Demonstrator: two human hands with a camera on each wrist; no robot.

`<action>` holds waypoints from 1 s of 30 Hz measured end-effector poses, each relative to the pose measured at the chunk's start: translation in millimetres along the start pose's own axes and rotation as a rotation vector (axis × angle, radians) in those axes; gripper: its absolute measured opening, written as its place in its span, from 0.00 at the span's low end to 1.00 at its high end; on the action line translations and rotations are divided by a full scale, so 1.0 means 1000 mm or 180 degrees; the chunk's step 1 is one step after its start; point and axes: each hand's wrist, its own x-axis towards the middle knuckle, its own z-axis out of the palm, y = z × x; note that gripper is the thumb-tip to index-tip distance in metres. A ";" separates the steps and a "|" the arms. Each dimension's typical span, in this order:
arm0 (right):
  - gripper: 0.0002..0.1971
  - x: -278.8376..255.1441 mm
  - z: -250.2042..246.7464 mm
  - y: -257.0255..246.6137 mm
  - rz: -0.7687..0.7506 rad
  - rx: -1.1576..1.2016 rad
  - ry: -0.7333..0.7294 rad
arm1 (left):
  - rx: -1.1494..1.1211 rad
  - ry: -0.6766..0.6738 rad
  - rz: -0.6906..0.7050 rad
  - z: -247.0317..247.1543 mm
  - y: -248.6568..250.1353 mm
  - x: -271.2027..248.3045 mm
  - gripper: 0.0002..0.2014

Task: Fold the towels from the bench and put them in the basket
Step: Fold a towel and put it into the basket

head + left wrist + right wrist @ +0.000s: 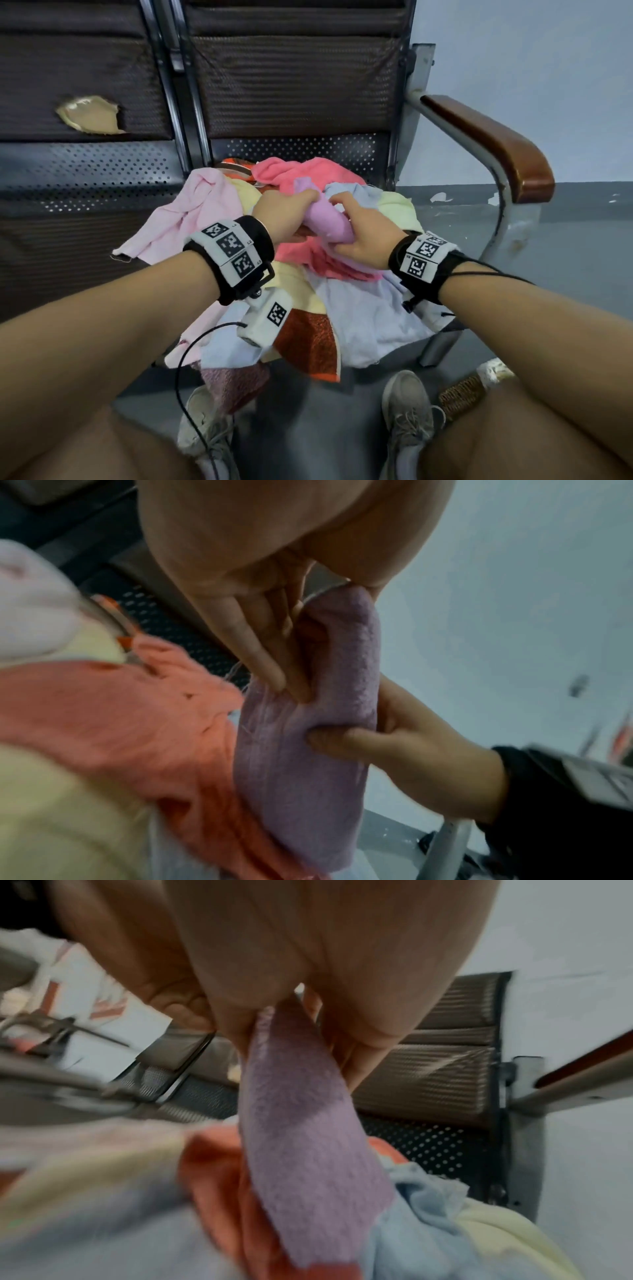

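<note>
A lilac towel (pixel 325 221), folded into a narrow strip, is held just above the heap of towels (pixel 308 260) on the bench seat. My left hand (pixel 298 205) grips its far end, fingers (pixel 274 656) lying along one side and the thumb on the other. My right hand (pixel 346 219) pinches the near part, its thumb (pixel 329 739) pressed into the cloth. In the right wrist view the lilac towel (pixel 308 1137) hangs from my right hand (pixel 301 1007) over a coral towel (pixel 212 1172) and a pale blue one (pixel 411 1218).
The heap holds pink (pixel 191 212), coral, yellow and pale blue towels, some hanging over the seat's front edge. A wooden armrest (pixel 493 144) stands on the right. A brown woven thing (pixel 460 394), maybe the basket, shows by my right knee. My shoes (pixel 407 414) rest on the grey floor.
</note>
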 end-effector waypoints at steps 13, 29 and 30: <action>0.14 -0.159 -0.107 0.049 0.1537 0.2432 0.0571 | 0.1122 -0.1926 0.0947 0.141 0.022 -0.077 0.18; 0.19 -0.500 0.043 0.225 0.5550 0.3682 0.2690 | 0.3111 -0.3962 0.0262 0.514 -0.180 -0.183 0.17; 0.23 -0.510 0.055 0.232 0.5762 0.3685 0.2587 | 0.3242 -0.4042 0.0162 0.526 -0.194 -0.188 0.18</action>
